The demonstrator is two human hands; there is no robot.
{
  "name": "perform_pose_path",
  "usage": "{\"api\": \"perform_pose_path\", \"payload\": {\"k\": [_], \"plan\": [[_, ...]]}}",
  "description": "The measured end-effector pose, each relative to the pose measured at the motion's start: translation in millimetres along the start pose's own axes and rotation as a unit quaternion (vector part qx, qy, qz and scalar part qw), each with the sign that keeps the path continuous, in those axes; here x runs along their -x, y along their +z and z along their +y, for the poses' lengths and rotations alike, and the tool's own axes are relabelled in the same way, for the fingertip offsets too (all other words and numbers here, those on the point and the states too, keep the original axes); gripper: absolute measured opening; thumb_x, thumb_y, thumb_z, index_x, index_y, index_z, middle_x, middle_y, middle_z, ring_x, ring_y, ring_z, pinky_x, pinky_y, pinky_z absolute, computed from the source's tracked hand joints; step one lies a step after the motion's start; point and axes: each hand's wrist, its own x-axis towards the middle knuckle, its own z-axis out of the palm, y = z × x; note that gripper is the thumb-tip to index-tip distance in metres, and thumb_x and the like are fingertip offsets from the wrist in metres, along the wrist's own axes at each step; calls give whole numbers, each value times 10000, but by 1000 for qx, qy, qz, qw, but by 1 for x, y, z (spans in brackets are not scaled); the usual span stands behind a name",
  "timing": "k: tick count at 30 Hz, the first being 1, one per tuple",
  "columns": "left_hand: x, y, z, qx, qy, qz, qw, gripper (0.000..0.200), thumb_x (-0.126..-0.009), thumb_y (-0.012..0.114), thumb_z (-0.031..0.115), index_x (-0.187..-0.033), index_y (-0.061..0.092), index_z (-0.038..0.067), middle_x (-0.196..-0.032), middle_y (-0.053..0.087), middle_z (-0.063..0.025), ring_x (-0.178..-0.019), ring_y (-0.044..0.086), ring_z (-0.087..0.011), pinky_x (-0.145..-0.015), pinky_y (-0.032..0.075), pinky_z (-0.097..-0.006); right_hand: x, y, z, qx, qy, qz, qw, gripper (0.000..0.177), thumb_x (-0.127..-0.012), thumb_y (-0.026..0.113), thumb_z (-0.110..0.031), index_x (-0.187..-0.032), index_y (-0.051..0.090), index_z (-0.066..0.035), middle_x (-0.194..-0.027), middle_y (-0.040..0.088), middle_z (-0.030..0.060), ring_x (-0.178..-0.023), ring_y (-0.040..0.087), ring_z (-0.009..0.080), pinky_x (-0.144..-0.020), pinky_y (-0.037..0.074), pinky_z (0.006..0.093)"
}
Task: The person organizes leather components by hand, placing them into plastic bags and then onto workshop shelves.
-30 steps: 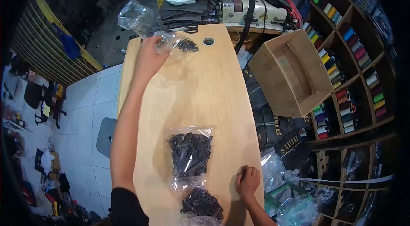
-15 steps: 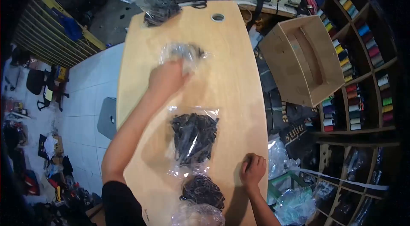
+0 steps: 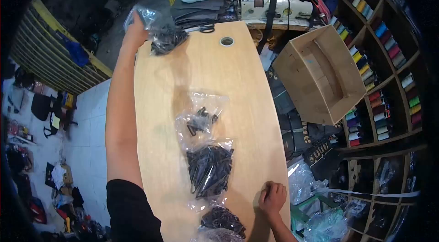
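At the table's far left corner, my left hand [image 3: 136,34] grips the clear top of a plastic bag [image 3: 168,40] of dark pieces. My right hand [image 3: 273,196] rests on the right table edge, its fingers loosely bent and slightly apart, with nothing in them. Mid-table lies a clear bag [image 3: 201,121] with a few black pieces. It touches the top of a fuller flat bag [image 3: 210,171] of black strips. Nearest me is another bag of black pieces [image 3: 223,221], cut off by the frame's lower edge.
On the wooden table [image 3: 160,104] are a tape roll [image 3: 227,41] and black scissors [image 3: 206,29] near the far edge. A sewing machine [image 3: 279,4] stands beyond. To the right are an open cardboard box [image 3: 320,75] and shelves of thread spools [image 3: 388,45].
My left hand has let go of the small bag, which now lies nearer the fuller bag, and has reached to the far left bag. The view has shifted; my right hand stays at the edge.
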Motion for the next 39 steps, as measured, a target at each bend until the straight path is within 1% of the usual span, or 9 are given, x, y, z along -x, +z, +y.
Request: {"api": "perform_pose_path", "payload": {"k": [7,13,16,19,21,25,30,35,39], "plan": [[25,-69,15,-93,-7,45,995,210,-863,485,148,-944,619,9,-884,632,-266,-844,603,-446,-740,482,-521,-1,-4,-5,-10,6,0,1000,285,-685,604,-115,-962,557,-67,-884,527,130,-847,505,322,-760,399,422],[113,-272,71,-40,35,148,988,206,-842,536,172,-917,621,1,-812,622,-223,-776,606,-411,-651,464,-461,5,-10,-3,-36,-14,34,999,223,-701,598,-74,-921,562,-74,-891,535,110,-874,517,301,-766,404,416],[213,-380,111,-61,88,165,980,142,-793,578,87,-892,605,-12,-731,602,-182,-684,609,-350,-614,461,-392,7,-15,6,-113,-36,61,991,195,-738,602,-85,-931,585,-64,-872,566,118,-837,546,306,-759,436,410],[310,-461,143,-79,58,138,986,103,-761,573,27,-851,597,-17,-695,586,-150,-591,580,-272,-563,443,-344,-8,16,61,-412,86,-86,903,175,-853,585,-156,-980,588,-36,-799,601,41,-718,557,134,-602,440,291],[377,-501,155,-25,-33,36,998,91,-743,562,13,-819,599,-18,-672,569,-134,-552,552,-221,-526,422,-323,-2,-87,22,-497,47,-68,864,208,-911,519,-176,-1040,591,-30,-811,576,12,-693,505,78,-579,384,209],[505,-540,200,55,-101,-94,989,110,-706,577,7,-810,607,-14,-688,583,-133,-561,571,-220,-518,428,-312,72,-233,-27,-582,29,-296,757,248,-928,511,-199,-1062,574,-1,-841,583,7,-672,497,68,-564,377,205],[631,-533,258,171,-116,-149,967,164,-662,604,17,-822,628,-8,-743,610,-133,-613,602,-249,-555,467,-298,199,-266,-62,-474,-59,-544,690,420,-981,419,-330,-1204,508,13,-998,617,88,-785,595,142,-612,472,260],[695,-533,327,207,14,-182,961,213,-664,672,63,-866,613,31,-754,558,-108,-708,592,-286,-618,490,-363,271,-291,-76,-530,39,-528,662,391,-955,503,-257,-1212,491,38,-1007,623,125,-842,623,171,-705,505,284],[726,-526,369,240,88,-130,958,244,-698,666,64,-931,604,28,-801,566,-96,-762,593,-271,-676,500,-360,293,-297,-47,-518,-25,-398,757,222,-914,547,-109,-1073,564,44,-895,643,81,-814,612,132,-685,490,244]]}}
